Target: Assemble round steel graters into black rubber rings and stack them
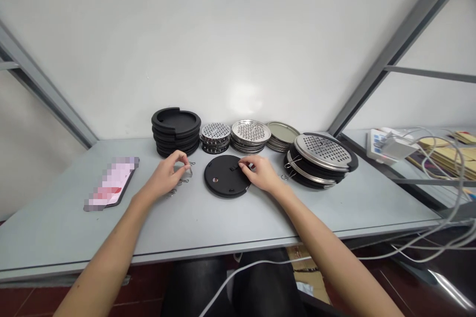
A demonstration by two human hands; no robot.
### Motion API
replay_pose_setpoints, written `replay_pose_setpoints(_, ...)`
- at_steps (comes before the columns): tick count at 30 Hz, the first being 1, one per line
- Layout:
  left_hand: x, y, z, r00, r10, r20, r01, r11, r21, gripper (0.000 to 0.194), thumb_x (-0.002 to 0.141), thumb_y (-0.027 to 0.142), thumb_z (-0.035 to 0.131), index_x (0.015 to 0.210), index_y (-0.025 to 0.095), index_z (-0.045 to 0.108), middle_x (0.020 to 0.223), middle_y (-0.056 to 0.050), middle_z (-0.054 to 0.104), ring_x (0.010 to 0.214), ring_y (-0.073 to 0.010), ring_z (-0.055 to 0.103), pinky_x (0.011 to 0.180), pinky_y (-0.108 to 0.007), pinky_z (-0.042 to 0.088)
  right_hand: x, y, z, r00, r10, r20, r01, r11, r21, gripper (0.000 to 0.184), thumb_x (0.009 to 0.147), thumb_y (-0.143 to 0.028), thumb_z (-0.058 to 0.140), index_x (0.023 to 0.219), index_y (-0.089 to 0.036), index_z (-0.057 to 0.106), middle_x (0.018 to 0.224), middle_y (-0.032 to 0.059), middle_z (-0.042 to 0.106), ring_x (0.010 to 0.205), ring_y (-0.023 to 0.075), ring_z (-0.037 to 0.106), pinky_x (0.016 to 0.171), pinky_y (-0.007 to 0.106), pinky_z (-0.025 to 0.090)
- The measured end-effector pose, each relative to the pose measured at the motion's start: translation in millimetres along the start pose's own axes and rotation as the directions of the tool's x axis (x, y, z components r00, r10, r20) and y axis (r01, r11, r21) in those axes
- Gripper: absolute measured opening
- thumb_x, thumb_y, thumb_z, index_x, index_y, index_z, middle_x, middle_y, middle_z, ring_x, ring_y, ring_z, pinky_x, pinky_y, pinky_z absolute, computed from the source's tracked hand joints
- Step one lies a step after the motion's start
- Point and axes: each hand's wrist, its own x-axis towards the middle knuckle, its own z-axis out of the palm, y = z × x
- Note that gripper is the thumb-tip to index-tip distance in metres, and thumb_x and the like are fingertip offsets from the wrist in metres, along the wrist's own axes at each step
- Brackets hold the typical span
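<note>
A black round disc [223, 185] with a small hole and slots lies flat on the table in front of me. My right hand [260, 173] grips its upper right edge, with thumb and fingers closed. To the left of the disc, my left hand [169, 173] pinches a small bent wire clip [190, 170] between thumb and forefinger. Several loose wire clips [181, 182] lie on the table beside and under that hand. On the right, a stack of black rings with metal grater plates [322, 151] has similar wire loops [293, 162] sticking out at its left side.
Along the wall stand stacked black ring holders [174, 133], small perforated plates [215, 131], larger grater plates [251, 132] and plain round plates [283, 132]. A phone [111, 185] lies at left. White cables and a power strip [379, 146] are at right, beyond a metal frame [394, 54].
</note>
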Motion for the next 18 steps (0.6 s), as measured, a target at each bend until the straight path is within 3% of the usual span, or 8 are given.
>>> replay_pose_setpoints(3, 0, 4, 9.2, 0.995, 0.074, -0.066, -0.082, 0.988, -0.129, 0.01, 0.089, 0.033, 0.052, 0.092, 0.025, 0.047, 0.095, -0.002, 0.059, 0.099, -0.0209, 0.06, 0.079, -0.033, 0.049, 0, 0, 2, 1.0, -0.005, -0.003, 0.005, 1.0, 0.003, 0.019, 0.089, -0.026, 0.052, 0.094, -0.02, 0.07, 0.091, 0.0065, 0.072, 0.085, 0.0212, 0.064, 0.072, 0.032, 0.049)
replay_pose_setpoints(5, 2, 8, 14.8, 0.991, 0.099, -0.089, -0.114, 0.976, -0.183, 0.011, 0.09, 0.031, 0.054, 0.09, 0.024, 0.045, 0.092, -0.001, 0.058, 0.104, -0.0211, 0.059, 0.088, -0.036, 0.047, 0, -1, 3, 1.0, -0.011, -0.012, 0.012, 1.0, 0.014, 0.019, 0.09, -0.026, 0.051, 0.093, -0.02, 0.07, 0.09, 0.0067, 0.072, 0.085, 0.0216, 0.064, 0.074, 0.033, 0.049)
replay_pose_setpoints(9, 9, 22, 25.3, 0.987, 0.144, -0.074, -0.159, 0.947, -0.279, 0.015, 0.09, 0.029, 0.055, 0.087, 0.024, 0.041, 0.088, 0.0, 0.057, 0.11, -0.0221, 0.059, 0.093, -0.038, 0.046, -1, -7, 4, 0.993, -0.078, -0.09, 0.086, 0.993, 0.082, 0.02, 0.087, -0.028, 0.057, 0.101, -0.02, 0.067, 0.096, 0.0084, 0.07, 0.093, 0.0233, 0.062, 0.085, 0.039, 0.049)
replay_pose_setpoints(12, 19, 39, 38.2, 0.971, 0.23, -0.062, -0.237, 0.905, -0.353, 0.016, 0.091, 0.026, 0.054, 0.087, 0.023, 0.039, 0.087, 0.0, 0.056, 0.112, -0.0222, 0.059, 0.094, -0.038, 0.045, -2, -11, 6, 0.985, -0.13, -0.114, 0.151, 0.969, 0.198, 0.031, 0.084, -0.032, 0.063, 0.113, -0.021, 0.063, 0.11, 0.0096, 0.068, 0.105, 0.0243, 0.06, 0.094, 0.041, 0.046)
replay_pose_setpoints(18, 31, 68, 76.0, 0.932, 0.352, -0.084, -0.361, 0.879, -0.311, 0.007, 0.091, 0.02, 0.051, 0.088, 0.022, 0.045, 0.093, -0.004, 0.058, 0.114, -0.0225, 0.055, 0.097, -0.04, 0.044, 2, -13, 10, 0.997, -0.071, 0.016, 0.053, 0.861, 0.506, 0.034, 0.084, -0.033, 0.064, 0.116, -0.021, 0.063, 0.114, 0.0075, 0.069, 0.104, 0.0222, 0.064, 0.093, 0.037, 0.047)
